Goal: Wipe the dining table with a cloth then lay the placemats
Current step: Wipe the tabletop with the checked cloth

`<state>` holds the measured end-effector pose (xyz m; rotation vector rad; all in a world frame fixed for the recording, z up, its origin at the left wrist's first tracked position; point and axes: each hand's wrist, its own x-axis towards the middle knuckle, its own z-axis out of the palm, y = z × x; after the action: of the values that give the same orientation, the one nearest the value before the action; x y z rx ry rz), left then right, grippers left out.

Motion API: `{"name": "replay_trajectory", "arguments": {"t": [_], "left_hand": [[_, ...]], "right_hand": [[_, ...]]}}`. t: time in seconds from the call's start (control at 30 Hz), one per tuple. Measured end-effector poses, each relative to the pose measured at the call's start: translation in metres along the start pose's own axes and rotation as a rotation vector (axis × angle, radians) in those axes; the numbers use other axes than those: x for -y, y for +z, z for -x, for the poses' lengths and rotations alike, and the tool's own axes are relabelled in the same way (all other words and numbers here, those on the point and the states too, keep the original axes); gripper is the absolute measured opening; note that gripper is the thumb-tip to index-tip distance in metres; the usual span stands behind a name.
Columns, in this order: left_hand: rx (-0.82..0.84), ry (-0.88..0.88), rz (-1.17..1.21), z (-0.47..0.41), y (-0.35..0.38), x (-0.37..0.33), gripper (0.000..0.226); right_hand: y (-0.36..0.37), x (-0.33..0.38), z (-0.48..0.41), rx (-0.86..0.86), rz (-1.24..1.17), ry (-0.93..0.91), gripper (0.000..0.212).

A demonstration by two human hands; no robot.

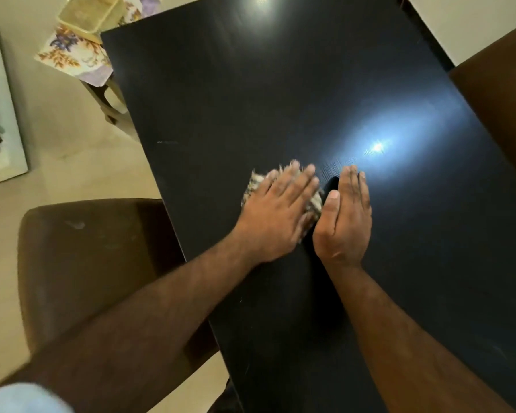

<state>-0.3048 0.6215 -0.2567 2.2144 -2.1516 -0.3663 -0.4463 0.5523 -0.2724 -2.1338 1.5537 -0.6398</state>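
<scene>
Head view: my left hand (280,210) presses the soft, likely limp cloth (315,204) mid-bunch; right hand (344,217) flat on table (251,84); both grips released.

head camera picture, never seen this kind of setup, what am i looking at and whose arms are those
No machine here: a person wears one camera on the head, and it looks down at their own bare arms. The left hand lies flat on a crumpled cloth, pressing it onto the dark dining table. The right hand stands on its edge beside the cloth, fingers straight, gripping nothing. Beyond the table's far left corner lie flower-printed mats, probably the placemats, with a pale tray on them. A brown chair stands at the left.
</scene>
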Motion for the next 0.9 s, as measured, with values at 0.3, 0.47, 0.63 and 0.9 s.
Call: {"name": "replay_trajectory", "arguments": {"t": [0.3, 0.47, 0.63, 0.9], "left_hand": [[0.094, -0.382, 0.014, 0.106, -0.011, 0.066, 0.076], [0.019, -0.593, 0.085, 0.039, -0.041, 0.152, 0.073], [0.004, -0.543, 0.029, 0.011, -0.033, 0.132, 0.073], [0.033, -0.197, 0.016, 0.12, 0.03, -0.05, 0.071]], "right_hand": [[-0.019, -0.001, 0.025, 0.133, 0.13, -0.056, 0.066], [-0.02, -0.012, 0.054, 0.148, 0.248, -0.13, 0.068], [-0.011, -0.016, 0.051, 0.162, 0.315, -0.155, 0.071], [-0.014, -0.013, 0.06, 0.284, 0.383, -0.295, 0.075]]}}
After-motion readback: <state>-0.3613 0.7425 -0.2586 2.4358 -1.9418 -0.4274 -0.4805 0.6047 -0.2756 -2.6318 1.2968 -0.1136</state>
